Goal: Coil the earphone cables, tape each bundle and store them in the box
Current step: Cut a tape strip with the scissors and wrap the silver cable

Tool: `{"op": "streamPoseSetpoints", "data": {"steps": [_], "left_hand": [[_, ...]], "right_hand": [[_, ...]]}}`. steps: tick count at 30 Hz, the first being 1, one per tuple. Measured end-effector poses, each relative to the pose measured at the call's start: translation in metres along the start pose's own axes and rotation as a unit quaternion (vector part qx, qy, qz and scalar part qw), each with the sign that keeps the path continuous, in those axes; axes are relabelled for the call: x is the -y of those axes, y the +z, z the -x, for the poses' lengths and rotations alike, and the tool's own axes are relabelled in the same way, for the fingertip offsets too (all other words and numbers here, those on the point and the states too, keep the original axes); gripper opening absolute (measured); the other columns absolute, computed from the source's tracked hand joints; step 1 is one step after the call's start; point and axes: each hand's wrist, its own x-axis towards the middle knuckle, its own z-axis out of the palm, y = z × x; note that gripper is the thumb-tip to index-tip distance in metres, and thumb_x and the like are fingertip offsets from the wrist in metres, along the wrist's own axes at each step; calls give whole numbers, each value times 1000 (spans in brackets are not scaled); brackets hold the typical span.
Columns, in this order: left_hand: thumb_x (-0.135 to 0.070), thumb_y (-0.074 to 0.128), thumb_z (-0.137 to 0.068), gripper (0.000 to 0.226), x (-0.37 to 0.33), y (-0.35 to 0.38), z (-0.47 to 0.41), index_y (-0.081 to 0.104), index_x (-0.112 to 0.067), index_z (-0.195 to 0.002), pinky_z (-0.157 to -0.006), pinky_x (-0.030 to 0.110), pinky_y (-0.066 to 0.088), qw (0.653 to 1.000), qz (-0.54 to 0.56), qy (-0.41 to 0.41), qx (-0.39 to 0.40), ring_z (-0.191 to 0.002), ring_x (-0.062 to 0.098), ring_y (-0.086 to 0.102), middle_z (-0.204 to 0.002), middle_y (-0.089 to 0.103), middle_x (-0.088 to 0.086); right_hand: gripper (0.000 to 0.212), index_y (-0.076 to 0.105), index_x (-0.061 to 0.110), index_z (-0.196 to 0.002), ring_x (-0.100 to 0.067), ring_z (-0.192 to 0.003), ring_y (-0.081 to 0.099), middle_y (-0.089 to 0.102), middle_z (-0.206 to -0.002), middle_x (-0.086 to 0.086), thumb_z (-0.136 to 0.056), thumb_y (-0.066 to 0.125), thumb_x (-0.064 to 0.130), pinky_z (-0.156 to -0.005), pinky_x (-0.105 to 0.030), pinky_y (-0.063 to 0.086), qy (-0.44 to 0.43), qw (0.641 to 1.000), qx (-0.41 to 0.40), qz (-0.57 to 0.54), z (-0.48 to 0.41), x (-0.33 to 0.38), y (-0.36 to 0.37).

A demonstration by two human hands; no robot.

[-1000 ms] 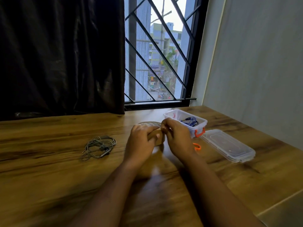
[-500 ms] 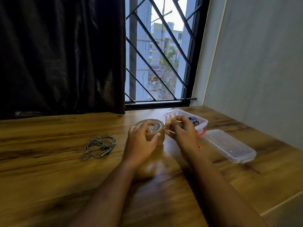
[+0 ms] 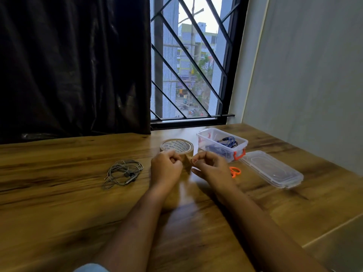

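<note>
**Everything placed from the tape roll**

The tape roll (image 3: 177, 147) lies flat on the table (image 3: 59, 193), toward its far edge; just right of the roll stands the box (image 3: 204, 139), with the boxed cable (image 3: 227, 141) inside it; further right of the roll and nearer the person lies the lid (image 3: 272, 168), beside the box; the scissors (image 3: 235, 171) lie right of the roll and before it; well left of the roll lies the loose cable (image 3: 123, 171); directly before the roll are the left hand (image 3: 166, 168) and the right hand (image 3: 211, 166), pinching the tape strip (image 3: 186, 161) between them; behind the roll is the window (image 3: 188, 61), and behind-left the curtain (image 3: 74, 63).
</note>
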Motion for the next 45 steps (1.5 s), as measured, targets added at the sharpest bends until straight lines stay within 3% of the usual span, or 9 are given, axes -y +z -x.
{"op": "streamPoseSetpoints", "data": {"steps": [3,8,11,16,25,33,36,41,45], "left_hand": [[-27,55,-83,19,0,2,-2,67,-27,-68,-80,32,53,986,135,-76,62,-86,18,65,-81,70,-4],[-74,55,-71,55,7,6,-4,71,-22,-77,-78,33,53,977,175,-82,85,-84,19,66,-79,71,-3],[-70,55,-76,54,8,7,-4,70,-18,-75,-66,29,45,991,101,-71,55,-78,20,63,-74,69,-2],[-57,64,-77,40,12,11,-7,65,-18,-69,-73,42,57,992,89,-89,-2,-73,24,68,-69,69,0],[-33,56,-91,21,18,17,-10,71,-19,-86,-67,41,59,994,62,-81,-42,-70,25,69,-77,71,4],[-35,61,-88,27,18,14,-12,70,-17,-106,-70,41,59,991,47,-95,-79,-75,27,70,-91,73,6],[-28,66,-85,13,21,12,-14,72,-20,-94,-67,42,59,990,74,-92,-78,-75,24,70,-85,73,3],[-29,69,-83,7,21,10,-15,71,-22,-84,-65,41,59,986,101,-106,-83,-73,21,70,-77,72,1],[-29,66,-85,15,22,10,-16,72,-17,-93,-66,41,59,984,112,-111,-87,-73,23,70,-78,73,5]], "right_hand": [[24,68,26,-76,-11,-76,65,70,-76,5,-87,64,5,-80,-37,53,-74,985,-14,156,5,-7,3],[21,68,24,-80,-3,-72,60,66,-76,11,-88,62,6,-76,-32,53,-90,971,-45,219,7,-5,5],[11,71,13,-94,-11,-78,60,68,-86,3,-91,60,14,-76,-27,49,-78,940,-126,308,5,1,-9],[31,57,18,-123,-24,-105,59,62,-118,-7,-93,53,26,-87,-36,50,6,787,-171,593,9,4,-36],[21,61,17,-115,-20,-99,63,65,-114,-6,-97,50,22,-85,-32,52,36,760,-79,644,13,15,-33],[25,59,10,-117,-24,-106,62,63,-118,-9,-97,46,13,-87,-31,49,44,671,38,739,11,41,-28],[26,59,11,-118,-23,-108,59,62,-119,-8,-97,44,13,-88,-30,47,45,644,91,758,14,43,-23],[22,58,12,-115,-21,-94,57,60,-114,-8,-94,53,16,-83,-30,47,96,715,135,679,4,47,-30],[24,62,9,-113,-11,-65,48,58,-88,-4,-92,58,20,-53,-19,41,163,828,223,487,-8,63,-33]]}}
